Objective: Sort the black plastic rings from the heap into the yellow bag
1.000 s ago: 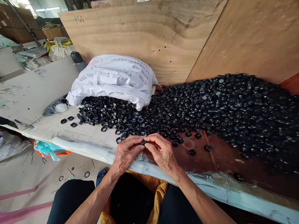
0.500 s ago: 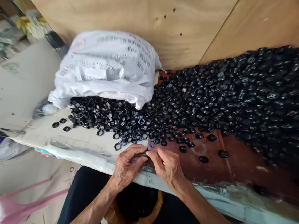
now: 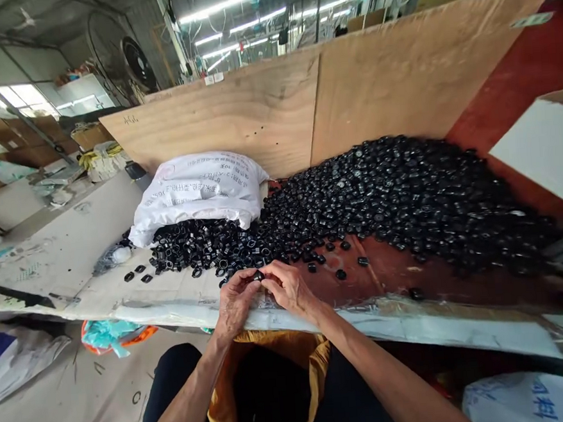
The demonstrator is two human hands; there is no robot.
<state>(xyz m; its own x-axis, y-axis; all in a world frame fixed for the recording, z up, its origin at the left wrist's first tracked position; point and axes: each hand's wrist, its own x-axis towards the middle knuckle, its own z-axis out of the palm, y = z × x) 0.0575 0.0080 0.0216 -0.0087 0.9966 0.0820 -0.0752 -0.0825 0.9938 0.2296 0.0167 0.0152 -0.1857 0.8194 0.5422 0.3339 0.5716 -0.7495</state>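
Place reference: the sack [image 3: 198, 197], white and printed, lying on the table [image 3: 99, 294] in front of the board [image 3: 275, 121]. Sides as the camera sees them.

Left hand [image 3: 234, 301]: thumb and fingers pinched on a small black part [image 3: 258, 275]. Right hand [image 3: 289, 287]: fingertips closed on the same part from its right side. Part location — on the person's side of the sack, roughly in line with its right end, close to the table's near edge. Fingers cover much of the part; exact form not readable.

Rings [image 3: 206, 242]: black, heaped along the sack's near side, touching it. Three loose pieces [image 3: 140, 270] near the sack's left front corner. Big heap [image 3: 396, 190]: glossy black pieces, spreading from the sack's right end well to the right; a few strays on its near side. The two heaps run together off the sack's right front — boundary cannot be told.

Plastic bag [image 3: 105, 260]: left of the sack. White box [image 3: 542, 148]: far right of the sack. Yellow bag [image 3: 220, 405]: below table level, on the sack's near side, between the person's legs; mouth open, inside dark.
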